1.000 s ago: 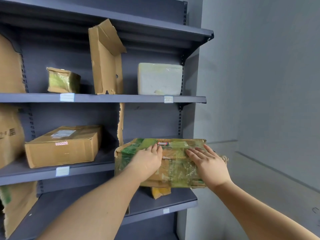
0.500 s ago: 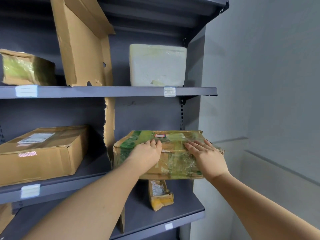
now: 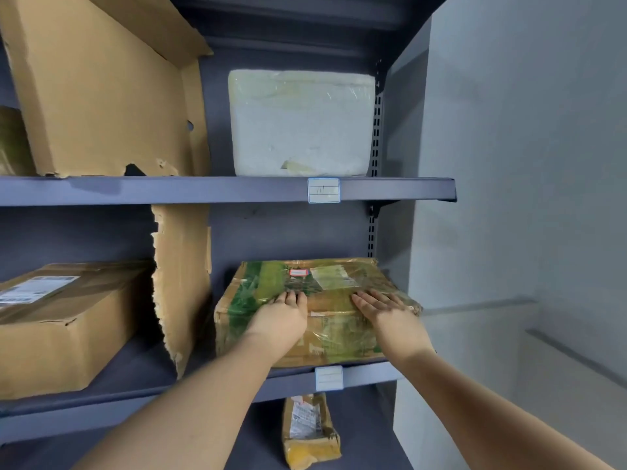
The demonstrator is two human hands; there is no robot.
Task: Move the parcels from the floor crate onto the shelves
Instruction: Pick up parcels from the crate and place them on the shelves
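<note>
Fingers [image 3: 292,297] of the left hand [image 3: 281,322] are bent over the front top edge of the green-and-brown cardboard parcel wrapped in clear tape [image 3: 334,322], and the palm lies against its front face; the thumb is hidden. Fingers [image 3: 370,299] of the right hand [image 3: 390,317] are straight and a little spread. They lie flat on the top of the same parcel near its right front corner and grip nothing.

The parcel stands on the dark grey metal middle shelf [image 3: 135,373], at its right end, with its front face close to the front edge of the shelf. A small white label [image 3: 329,378] sits on that edge just below the parcel. Just beside the parcel on the left, a torn upright piece of brown cardboard [image 3: 183,283] stands on the same shelf, and further left is a plain brown cardboard box with a white shipping label [image 3: 57,330].

On the upper grey shelf [image 3: 203,190] stands a white foam box wrapped in film [image 3: 300,123], and next to it a large torn brown cardboard sheet [image 3: 101,89]. On the lower shelf, under the parcel, lies a small yellow-brown packet [image 3: 310,430]. To the right of the shelves is a pale grey wall [image 3: 526,164].
</note>
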